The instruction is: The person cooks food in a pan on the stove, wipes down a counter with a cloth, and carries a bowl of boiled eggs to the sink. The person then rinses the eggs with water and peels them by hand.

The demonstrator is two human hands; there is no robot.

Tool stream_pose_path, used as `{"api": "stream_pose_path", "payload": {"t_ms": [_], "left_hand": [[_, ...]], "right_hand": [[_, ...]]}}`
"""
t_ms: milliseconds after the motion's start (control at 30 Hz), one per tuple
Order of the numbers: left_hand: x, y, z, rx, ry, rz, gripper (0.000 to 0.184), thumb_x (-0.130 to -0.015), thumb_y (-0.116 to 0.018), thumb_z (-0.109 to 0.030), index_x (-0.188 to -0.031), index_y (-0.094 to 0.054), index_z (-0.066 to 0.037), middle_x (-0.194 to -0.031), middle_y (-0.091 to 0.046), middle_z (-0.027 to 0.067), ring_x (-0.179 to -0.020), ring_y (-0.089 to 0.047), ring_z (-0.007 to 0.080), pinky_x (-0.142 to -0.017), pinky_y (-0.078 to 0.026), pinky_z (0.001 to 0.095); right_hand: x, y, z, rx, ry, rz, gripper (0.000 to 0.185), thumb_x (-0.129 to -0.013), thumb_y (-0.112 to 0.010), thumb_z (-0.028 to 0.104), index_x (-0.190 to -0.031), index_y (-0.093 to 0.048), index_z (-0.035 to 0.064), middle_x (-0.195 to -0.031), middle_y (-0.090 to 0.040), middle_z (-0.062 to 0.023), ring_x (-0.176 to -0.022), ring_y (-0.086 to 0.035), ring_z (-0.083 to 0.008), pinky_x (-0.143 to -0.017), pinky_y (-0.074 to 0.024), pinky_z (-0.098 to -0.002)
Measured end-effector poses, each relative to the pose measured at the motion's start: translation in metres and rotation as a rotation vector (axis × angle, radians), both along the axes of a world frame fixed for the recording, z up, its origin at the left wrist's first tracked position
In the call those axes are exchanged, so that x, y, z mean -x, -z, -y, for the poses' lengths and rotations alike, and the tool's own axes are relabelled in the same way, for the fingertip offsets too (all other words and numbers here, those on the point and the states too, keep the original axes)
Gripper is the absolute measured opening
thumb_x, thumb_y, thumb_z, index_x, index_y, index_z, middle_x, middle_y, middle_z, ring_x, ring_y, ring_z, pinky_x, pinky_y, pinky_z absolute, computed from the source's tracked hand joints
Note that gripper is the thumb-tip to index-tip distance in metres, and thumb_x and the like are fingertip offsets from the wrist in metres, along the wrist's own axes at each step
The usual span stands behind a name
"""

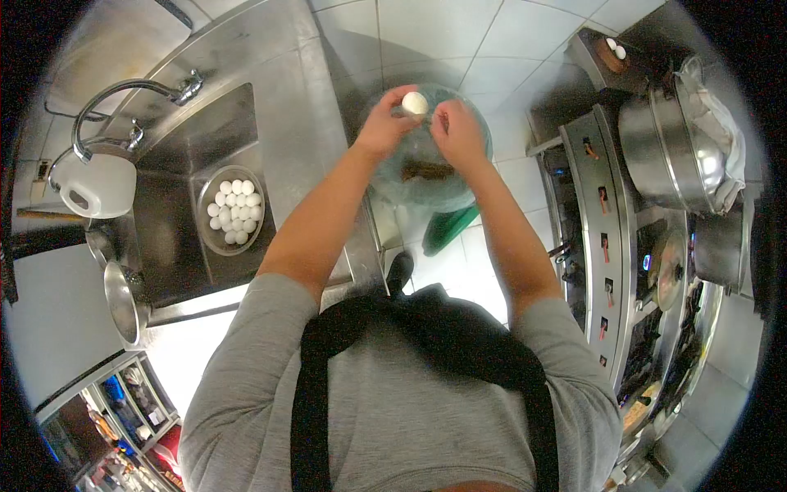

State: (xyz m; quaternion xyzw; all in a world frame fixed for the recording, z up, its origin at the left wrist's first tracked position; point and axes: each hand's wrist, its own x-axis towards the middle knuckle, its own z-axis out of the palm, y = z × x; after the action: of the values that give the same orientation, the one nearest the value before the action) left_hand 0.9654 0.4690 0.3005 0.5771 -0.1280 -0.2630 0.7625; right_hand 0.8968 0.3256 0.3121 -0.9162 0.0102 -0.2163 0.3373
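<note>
A white egg (415, 103) rests in the fingers of my left hand (382, 125), held above a bin lined with a clear plastic bag (385, 176). Close to the egg's right side is my right hand (461, 135), its fingers curled together in a pinch; whatever may be between them is too small to make out. Something brown lies at the bottom of the bag (426, 170). In the sink to the left, a round metal bowl (205, 221) holds several white eggs (236, 209).
The steel sink (168, 238) has a curved faucet (123, 84) and a white plastic jug (106, 184). A metal bowl (123, 303) stands at its near edge. On the right are a stove (594, 213) with knobs and a large steel pot (664, 152). A green bin lid (447, 231) is below.
</note>
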Motion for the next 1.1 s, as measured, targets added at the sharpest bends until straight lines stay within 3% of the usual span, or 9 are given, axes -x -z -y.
{"api": "stream_pose_path", "payload": {"t_ms": [133, 233, 433, 633, 733, 833, 933, 1033, 1100], "left_hand": [[-0.002, -0.001, -0.001, 0.152, 0.001, -0.162, 0.046, -0.077, -0.058, 0.002, -0.12, -0.046, -0.009, -0.109, -0.049, 0.0045, -0.097, -0.054, 0.0183, -0.085, -0.046, 0.0303], [-0.001, 0.008, 0.003, 0.129, -0.002, -0.082, 0.044, -0.078, -0.059, 0.001, -0.119, -0.047, -0.009, -0.109, -0.05, 0.0041, -0.097, -0.053, 0.0173, -0.086, -0.046, 0.0308], [0.004, 0.006, 0.004, 0.035, -0.027, -0.036, 0.042, -0.078, -0.06, 0.0, -0.117, -0.049, -0.008, -0.107, -0.051, 0.0034, -0.096, -0.053, 0.0166, -0.082, -0.048, 0.0305], [0.005, 0.008, 0.0, 0.136, 0.011, -0.14, 0.043, -0.077, -0.062, -0.001, -0.117, -0.047, -0.008, -0.105, -0.052, 0.0042, -0.095, -0.054, 0.017, -0.079, -0.049, 0.0293], [0.006, 0.01, 0.002, 0.181, -0.028, -0.153, 0.038, -0.077, -0.062, -0.002, -0.112, -0.048, -0.008, -0.104, -0.052, 0.0049, -0.094, -0.054, 0.0174, -0.077, -0.05, 0.0294], [0.007, 0.015, 0.009, 0.141, -0.119, -0.074, 0.032, -0.077, -0.063, -0.003, -0.105, -0.048, -0.007, -0.102, -0.052, 0.005, -0.092, -0.055, 0.0177, -0.076, -0.05, 0.032], [0.009, 0.017, 0.014, 0.063, -0.171, -0.029, 0.025, -0.079, -0.061, -0.007, -0.1, -0.049, -0.007, -0.099, -0.053, 0.0053, -0.09, -0.056, 0.0182, -0.075, -0.051, 0.035], [0.009, 0.013, 0.015, 0.171, -0.169, -0.282, 0.022, -0.082, -0.059, -0.011, -0.101, -0.049, -0.008, -0.097, -0.055, 0.0053, -0.09, -0.056, 0.0189, -0.076, -0.05, 0.0365], [0.011, 0.007, 0.013, 0.093, -0.16, -0.264, 0.021, -0.084, -0.057, -0.013, -0.102, -0.05, -0.008, -0.096, -0.055, 0.0052, -0.09, -0.056, 0.0194, -0.077, -0.05, 0.0365]], "right_hand": [[-0.001, 0.003, 0.007, -0.175, 0.12, -0.041, 0.014, -0.079, -0.055, 0.017, -0.086, -0.056, 0.004, -0.079, -0.059, -0.0156, -0.074, -0.057, -0.0335, -0.066, -0.0461, -0.0399], [-0.003, -0.018, -0.005, -0.162, 0.102, -0.049, 0.025, -0.082, -0.053, 0.022, -0.099, -0.058, 0.0043, -0.084, -0.062, -0.016, -0.078, -0.06, -0.0295, -0.07, -0.0461, -0.0351], [-0.019, 0.011, -0.007, -0.138, 0.072, 0.159, 0.02, -0.081, -0.053, 0.021, -0.085, -0.061, 0.0028, -0.081, -0.06, -0.0182, -0.075, -0.058, -0.0349, -0.067, -0.0454, -0.0411], [-0.021, 0.017, 0.006, -0.09, 0.11, 0.043, 0.021, -0.082, -0.051, 0.021, -0.087, -0.061, 0.0027, -0.08, -0.061, -0.0174, -0.074, -0.058, -0.0329, -0.067, -0.0456, -0.0403], [-0.016, 0.02, 0.014, -0.181, 0.151, -0.06, 0.023, -0.082, -0.052, 0.023, -0.09, -0.061, 0.0033, -0.078, -0.061, -0.0166, -0.073, -0.059, -0.0316, -0.067, -0.0458, -0.0394], [-0.017, 0.02, 0.01, -0.583, 0.195, -0.258, 0.025, -0.083, -0.052, 0.025, -0.092, -0.06, 0.0039, -0.076, -0.061, -0.0158, -0.074, -0.06, -0.0313, -0.068, -0.0458, -0.039], [-0.017, 0.018, -0.006, -0.402, 0.168, -0.236, 0.026, -0.084, -0.05, 0.026, -0.091, -0.06, 0.0031, -0.077, -0.061, -0.0163, -0.075, -0.059, -0.033, -0.068, -0.0454, -0.0401], [-0.014, 0.009, -0.011, -0.166, 0.102, -0.01, 0.028, -0.086, -0.046, 0.026, -0.091, -0.058, 0.002, -0.078, -0.06, -0.0174, -0.074, -0.058, -0.0352, -0.067, -0.0446, -0.0423], [-0.014, 0.013, -0.011, -0.113, 0.07, 0.049, 0.027, -0.086, -0.044, 0.025, -0.089, -0.058, 0.0019, -0.078, -0.06, -0.0178, -0.074, -0.057, -0.0361, -0.067, -0.0441, -0.0436]]}}
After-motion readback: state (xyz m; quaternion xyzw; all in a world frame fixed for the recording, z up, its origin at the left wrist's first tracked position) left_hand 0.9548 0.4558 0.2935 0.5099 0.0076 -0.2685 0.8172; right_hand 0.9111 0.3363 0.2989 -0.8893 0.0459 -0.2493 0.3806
